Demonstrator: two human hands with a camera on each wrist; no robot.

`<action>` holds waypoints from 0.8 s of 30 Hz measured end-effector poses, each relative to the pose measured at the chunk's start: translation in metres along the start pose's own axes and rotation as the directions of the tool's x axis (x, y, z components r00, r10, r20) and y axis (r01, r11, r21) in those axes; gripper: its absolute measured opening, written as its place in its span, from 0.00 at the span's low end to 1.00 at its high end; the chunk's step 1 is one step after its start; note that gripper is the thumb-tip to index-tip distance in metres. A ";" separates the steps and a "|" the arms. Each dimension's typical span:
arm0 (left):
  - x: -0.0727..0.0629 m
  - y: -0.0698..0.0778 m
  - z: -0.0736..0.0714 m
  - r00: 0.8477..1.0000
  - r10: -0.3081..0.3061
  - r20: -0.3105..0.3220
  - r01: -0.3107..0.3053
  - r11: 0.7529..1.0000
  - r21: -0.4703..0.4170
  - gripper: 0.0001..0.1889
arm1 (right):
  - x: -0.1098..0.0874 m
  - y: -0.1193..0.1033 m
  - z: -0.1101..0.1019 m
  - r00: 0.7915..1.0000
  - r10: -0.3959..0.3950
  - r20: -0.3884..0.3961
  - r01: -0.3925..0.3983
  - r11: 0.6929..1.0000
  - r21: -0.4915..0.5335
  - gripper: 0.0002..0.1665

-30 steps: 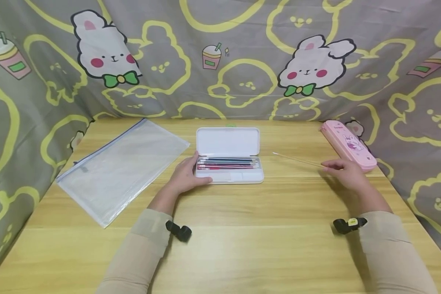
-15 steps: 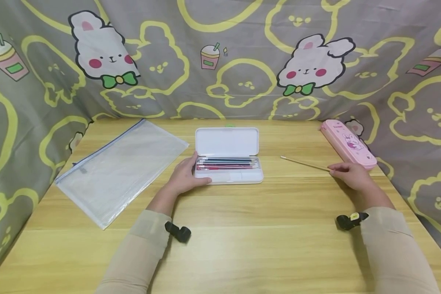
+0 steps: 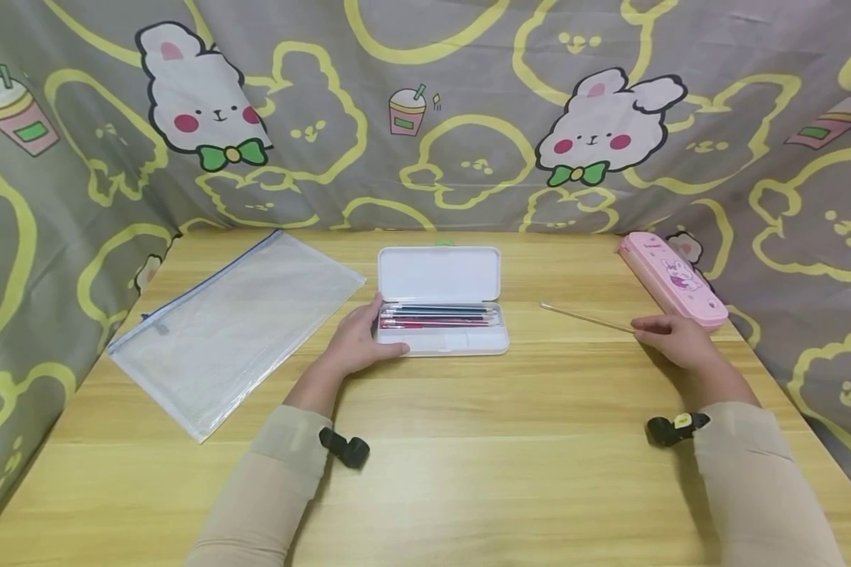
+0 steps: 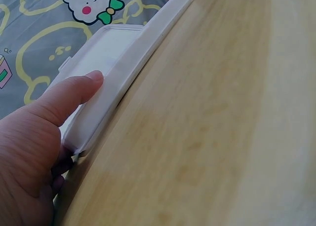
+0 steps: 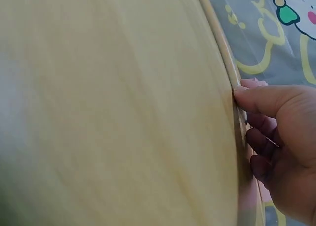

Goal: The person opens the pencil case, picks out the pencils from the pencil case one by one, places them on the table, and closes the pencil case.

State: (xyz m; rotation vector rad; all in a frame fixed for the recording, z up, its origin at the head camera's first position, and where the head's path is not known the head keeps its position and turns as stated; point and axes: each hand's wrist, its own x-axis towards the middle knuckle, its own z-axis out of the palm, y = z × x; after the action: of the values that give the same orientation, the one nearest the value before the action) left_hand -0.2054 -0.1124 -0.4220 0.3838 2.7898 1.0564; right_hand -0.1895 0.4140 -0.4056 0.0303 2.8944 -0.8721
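Note:
A white pencil case [image 3: 440, 274] lies open on the table, its lid tilted back. Several dark and red pencils [image 3: 436, 311] are in its rear compartment. My left hand [image 3: 357, 340] holds the case by its left end; in the left wrist view the thumb [image 4: 81, 91] lies over the front wall and the other fingers are mostly hidden at the end. To the right of the case, my right hand [image 3: 674, 342] pinches a thin wood-coloured pencil [image 3: 587, 317] by its right end. The pencil's pale end points left towards the case.
On the left lies a clear zip bag [image 3: 234, 339] with a blue zip edge. A pink pencil case [image 3: 670, 277] with a rabbit print lies just beyond my right hand. A patterned curtain [image 3: 468, 102] hangs behind the wooden table [image 3: 496, 472].
My right hand has shifted slightly to the right with the pencil, whose pale end is now farther from the white case. The left hand and the case have stayed in place.

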 end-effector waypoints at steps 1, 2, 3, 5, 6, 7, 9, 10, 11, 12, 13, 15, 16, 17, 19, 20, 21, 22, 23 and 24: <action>0.000 0.000 0.000 1.000 0.000 0.001 0.000 1.000 0.000 0.60 | -0.001 -0.002 0.000 1.000 0.003 -0.009 -0.003 1.000 0.009 0.29; 0.000 0.000 0.000 1.000 0.000 0.001 0.000 1.000 0.000 0.60 | -0.001 -0.005 0.000 1.000 0.005 -0.016 -0.005 1.000 0.018 0.29; 0.000 0.000 0.000 1.000 0.000 0.000 0.000 1.000 -0.001 0.60 | -0.002 -0.009 0.001 1.000 0.004 -0.024 -0.003 1.000 0.024 0.29; 0.000 0.001 0.000 1.000 -0.003 0.000 0.003 1.000 -0.001 0.60 | -0.001 -0.020 0.002 0.999 -0.007 -0.047 0.008 0.999 0.033 0.29; 0.000 0.001 0.000 1.000 -0.004 -0.001 0.004 1.000 -0.002 0.60 | -0.001 -0.026 0.004 0.998 -0.020 -0.059 0.021 0.999 0.032 0.28; 0.000 0.001 0.000 1.000 -0.006 -0.001 0.006 1.000 -0.004 0.60 | 0.000 -0.033 0.005 0.997 -0.036 -0.070 0.038 0.999 0.024 0.27; 0.000 0.001 0.000 1.000 -0.008 -0.001 0.008 1.000 -0.007 0.60 | 0.002 -0.049 0.009 0.994 -0.069 -0.087 0.072 0.997 0.027 0.25; 0.000 0.001 0.000 1.000 -0.009 -0.001 0.009 1.000 -0.008 0.60 | 0.004 -0.057 0.012 0.992 -0.086 -0.094 0.090 0.995 0.033 0.24; 0.000 0.000 0.001 1.000 -0.010 -0.001 0.010 1.000 -0.008 0.60 | 0.005 -0.065 0.016 0.990 -0.101 -0.096 0.106 0.994 0.041 0.23; 0.000 0.000 0.001 1.000 -0.010 0.000 0.010 1.000 -0.008 0.60 | 0.006 -0.074 0.019 0.988 -0.118 -0.096 0.123 0.991 0.044 0.22; 0.000 0.000 0.001 1.000 -0.012 0.001 0.012 1.000 -0.010 0.60 | 0.008 -0.083 0.023 0.987 -0.131 -0.092 0.136 0.989 0.053 0.22; 0.000 -0.001 0.001 1.000 -0.014 0.002 0.014 1.000 -0.013 0.60 | 0.012 -0.099 0.031 0.984 -0.161 -0.079 0.167 0.983 0.076 0.20; 0.000 -0.001 0.001 1.000 -0.015 0.002 0.015 1.000 -0.014 0.60 | 0.014 -0.107 0.035 0.982 -0.175 -0.071 0.181 0.980 0.086 0.20; 0.000 -0.001 0.001 1.000 -0.015 0.003 0.015 1.000 -0.014 0.60 | 0.016 -0.115 0.039 0.981 -0.183 -0.057 0.188 0.977 0.098 0.19; 0.000 -0.001 0.001 1.000 -0.016 0.003 0.016 1.000 -0.017 0.61 | 0.020 -0.129 0.048 0.978 -0.205 -0.030 0.207 0.972 0.114 0.19; 0.000 -0.001 0.001 1.000 -0.017 0.003 0.017 1.000 -0.016 0.61 | 0.023 -0.135 0.052 0.976 -0.217 -0.017 0.218 0.969 0.121 0.18; 0.000 -0.001 0.001 1.000 -0.018 0.003 0.018 1.000 -0.015 0.61 | 0.025 -0.142 0.057 0.974 -0.225 -0.003 0.223 0.966 0.127 0.18; 0.000 -0.001 0.001 1.000 -0.017 0.002 0.017 1.000 -0.013 0.61 | 0.027 -0.148 0.061 0.972 -0.235 0.009 0.231 0.964 0.129 0.18; 0.001 -0.001 0.001 1.000 -0.017 0.002 0.017 1.000 -0.013 0.61 | 0.029 -0.154 0.065 0.970 -0.244 0.022 0.239 0.962 0.133 0.18; 0.001 -0.001 0.001 1.000 -0.019 0.001 0.019 1.000 -0.015 0.61 | 0.031 -0.159 0.068 0.966 -0.258 0.033 0.252 0.959 0.133 0.18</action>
State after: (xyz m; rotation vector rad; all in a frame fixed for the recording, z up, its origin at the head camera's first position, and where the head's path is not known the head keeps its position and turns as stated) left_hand -0.2060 -0.1122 -0.4239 0.3552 2.7776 1.0719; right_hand -0.2216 0.2435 -0.3786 -0.3560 2.8316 -1.0819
